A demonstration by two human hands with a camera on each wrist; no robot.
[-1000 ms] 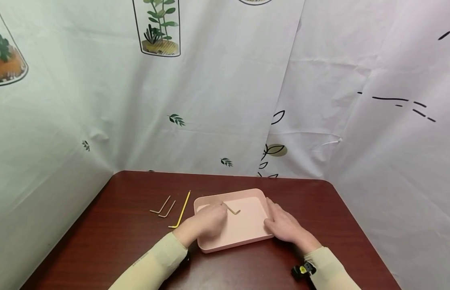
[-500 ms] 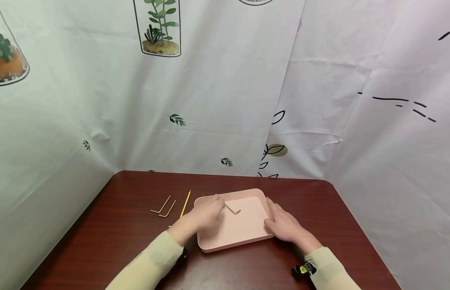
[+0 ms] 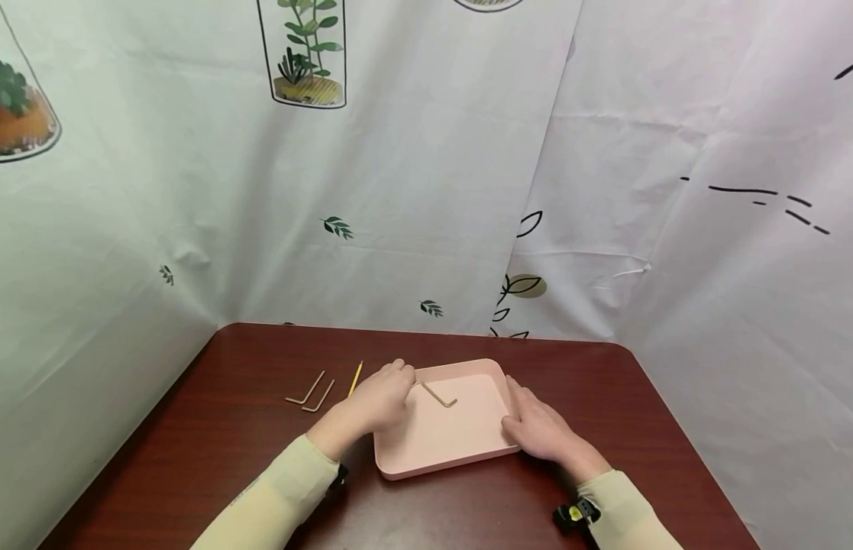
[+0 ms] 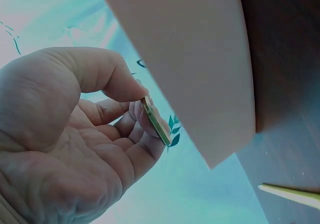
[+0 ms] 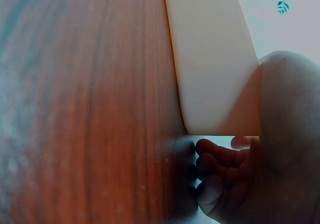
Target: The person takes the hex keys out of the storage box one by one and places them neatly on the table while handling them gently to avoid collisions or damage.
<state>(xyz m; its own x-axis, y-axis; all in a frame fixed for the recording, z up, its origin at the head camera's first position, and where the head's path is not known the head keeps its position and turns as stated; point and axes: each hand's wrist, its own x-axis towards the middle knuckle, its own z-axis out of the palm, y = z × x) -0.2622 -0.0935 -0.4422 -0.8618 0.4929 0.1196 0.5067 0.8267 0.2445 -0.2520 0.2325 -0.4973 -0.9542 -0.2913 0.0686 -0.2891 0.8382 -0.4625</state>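
Observation:
My left hand [image 3: 374,399] is over the left end of the pink tray [image 3: 447,458], near its far left corner. In the left wrist view its thumb and fingers pinch a brass-coloured hex key [image 4: 157,123], of which only a short part shows. Another hex key [image 3: 440,396], bent in an L, lies in the tray just right of that hand. My right hand [image 3: 539,428] holds the tray's right end, thumb over the rim and fingers along the outside; the right wrist view shows those fingers [image 5: 222,166] beside the end wall.
Left of the tray, two brass-coloured hex keys, one outer [image 3: 308,391] and one inner [image 3: 321,399], lie on the dark red table [image 3: 213,451]. A yellow hex key [image 3: 356,378] lies between them and the tray, partly covered by the left arm. Patterned white cloth [image 3: 426,191] surrounds the table.
My left hand has risen from inside the tray and moved left and away toward its far left corner, covering more of the yellow hex key. The right hand stays on the tray.

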